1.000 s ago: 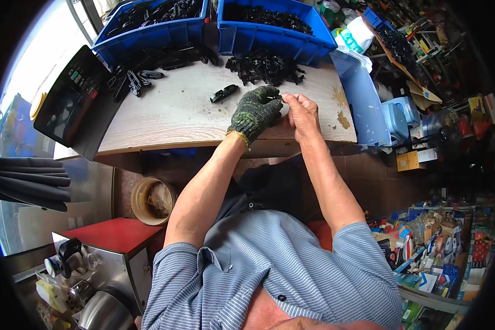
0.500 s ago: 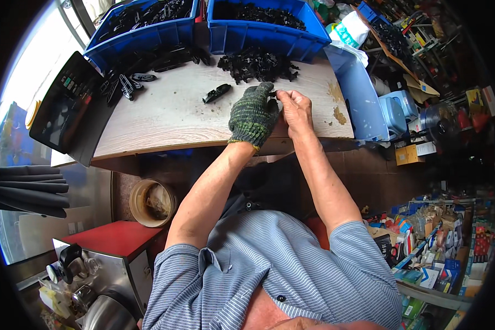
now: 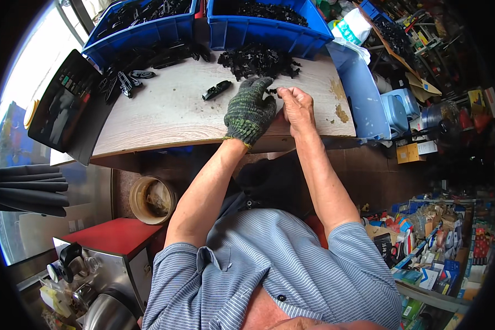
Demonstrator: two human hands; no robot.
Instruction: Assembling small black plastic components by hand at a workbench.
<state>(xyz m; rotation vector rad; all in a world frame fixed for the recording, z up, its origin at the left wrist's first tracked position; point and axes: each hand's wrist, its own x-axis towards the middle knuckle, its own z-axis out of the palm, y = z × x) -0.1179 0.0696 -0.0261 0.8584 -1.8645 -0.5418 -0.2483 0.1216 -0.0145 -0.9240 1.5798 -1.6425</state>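
My left hand, in a dark grey-green knitted glove, is above the table's front part with its fingers curled; what it holds is hidden. Close beside it, my bare right hand pinches a small black plastic part between thumb and fingers, near the glove's fingertips. Left of the glove a single elongated black plastic piece lies on the pale wooden table. Just beyond my hands is a heap of small black plastic parts.
Two blue bins with black parts stand along the back. More long black pieces lie at the left, beside a dark tilted panel. A light blue tub adjoins the right edge. A round bucket stands below left.
My gloved left hand has shifted slightly left, away from my right hand. The gap between them is a little wider, and the small black part shows more clearly at the right fingertips.
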